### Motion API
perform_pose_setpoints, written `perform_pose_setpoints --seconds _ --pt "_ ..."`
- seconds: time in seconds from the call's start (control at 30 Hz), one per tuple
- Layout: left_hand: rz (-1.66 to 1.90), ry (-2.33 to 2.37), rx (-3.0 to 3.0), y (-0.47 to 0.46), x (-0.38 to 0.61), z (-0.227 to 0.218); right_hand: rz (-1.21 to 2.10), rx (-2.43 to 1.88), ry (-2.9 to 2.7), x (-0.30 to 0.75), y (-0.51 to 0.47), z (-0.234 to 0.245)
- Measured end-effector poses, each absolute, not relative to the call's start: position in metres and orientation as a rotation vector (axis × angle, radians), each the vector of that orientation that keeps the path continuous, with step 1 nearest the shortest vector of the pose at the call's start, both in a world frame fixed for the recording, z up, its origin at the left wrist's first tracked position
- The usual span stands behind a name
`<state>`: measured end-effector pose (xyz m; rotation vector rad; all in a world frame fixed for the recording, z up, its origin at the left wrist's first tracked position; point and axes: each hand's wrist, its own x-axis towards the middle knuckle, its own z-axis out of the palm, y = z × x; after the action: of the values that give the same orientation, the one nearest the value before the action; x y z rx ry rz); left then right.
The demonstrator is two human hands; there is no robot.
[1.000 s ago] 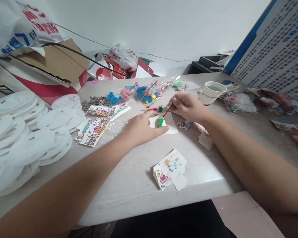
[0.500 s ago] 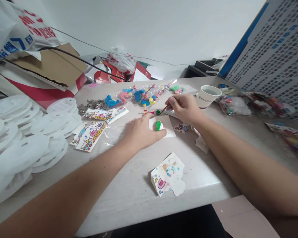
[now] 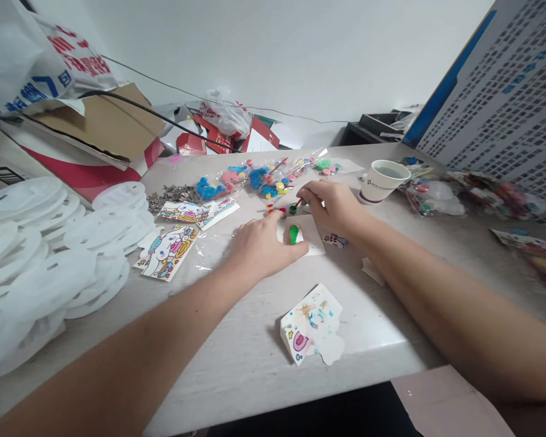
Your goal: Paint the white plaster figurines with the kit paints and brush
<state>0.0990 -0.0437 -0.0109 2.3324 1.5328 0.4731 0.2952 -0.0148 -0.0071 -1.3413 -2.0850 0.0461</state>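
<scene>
My right hand (image 3: pixel 330 206) pinches a thin reddish paintbrush (image 3: pixel 299 202), its tip down at a small pot of green paint (image 3: pixel 293 209). Red and pink paint spots sit just left of that pot. My left hand (image 3: pixel 268 243) lies on the table with thumb and fingers spread, at the left edge of a white card (image 3: pixel 317 244). On the card, between the thumb and forefinger, is a small piece painted green and white (image 3: pixel 293 233). Whether the left fingers press on the piece or only on the card, I cannot tell.
A paper cup of water (image 3: pixel 382 181) stands beyond my right hand. Bags of colourful pieces (image 3: pixel 259 177) lie behind. Stacked white discs (image 3: pixel 50 267) and printed cards (image 3: pixel 169 252) are at left. A paint-smeared card (image 3: pixel 316 325) lies in front.
My right hand has come slightly left and lower, and the brush is more upright at the green pot. My left hand stays by the card. The whole view has shifted a little.
</scene>
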Motion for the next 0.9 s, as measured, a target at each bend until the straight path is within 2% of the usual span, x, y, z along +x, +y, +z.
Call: perform_pose_setpoints --seconds 0.2,0.4,0.53,0.7,0.9 --pt "0.483 1.522 2.326 -0.043 0.099 -0.012 0.090 -1.393 -2.090 0.292 -0.011 -0.011" --pt "0.486 1.509 2.311 -0.045 0.098 -0.010 0.204 -1.404 -1.866 0.295 -0.012 -0.007" --pt "0.476 1.507 2.319 -0.045 0.099 -0.009 0.427 -1.357 -1.712 0.300 -0.020 0.001" --pt "0.432 1.530 2.309 -0.045 0.100 -0.007 0.672 -1.308 -1.823 0.296 -0.026 0.003" --pt "0.443 1.527 2.307 -0.045 0.101 -0.008 0.547 -1.447 -1.907 0.294 -0.024 0.002"
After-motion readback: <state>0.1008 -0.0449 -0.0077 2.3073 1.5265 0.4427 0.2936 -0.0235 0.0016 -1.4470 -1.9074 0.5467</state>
